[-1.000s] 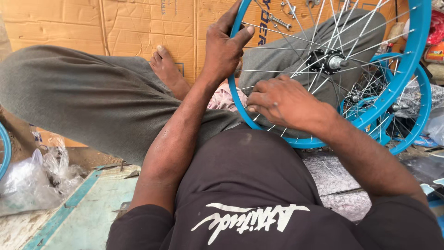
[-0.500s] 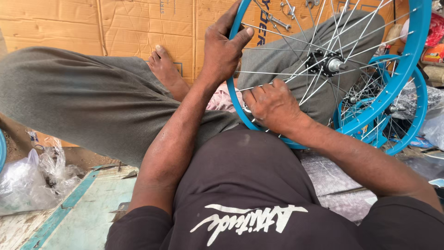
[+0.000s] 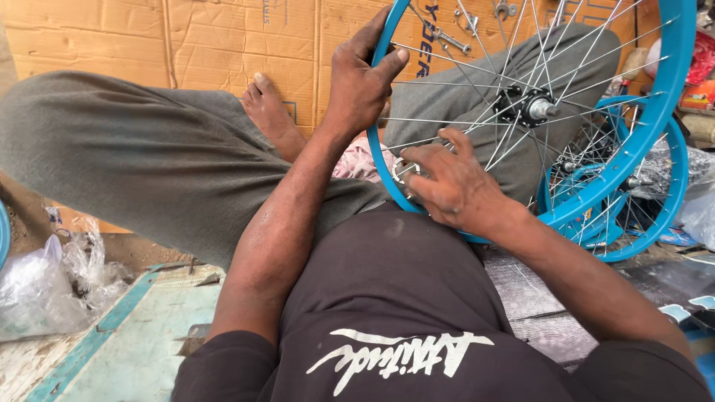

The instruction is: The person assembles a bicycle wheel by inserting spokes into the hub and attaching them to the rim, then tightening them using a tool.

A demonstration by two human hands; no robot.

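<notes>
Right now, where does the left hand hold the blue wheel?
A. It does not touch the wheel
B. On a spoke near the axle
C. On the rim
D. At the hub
C: the left hand grips the blue wheel on its rim, away from the hub.

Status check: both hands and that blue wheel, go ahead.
Left hand grips blue wheel rim. Right hand at lower rim, on spokes. Second blue wheel behind.

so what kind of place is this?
Probably an informal bicycle repair or wheel-building spot, worked on the ground. Both hands are on a blue spoked wheel, more blue wheels lie behind it, and spanners rest on flattened cardboard.
</notes>
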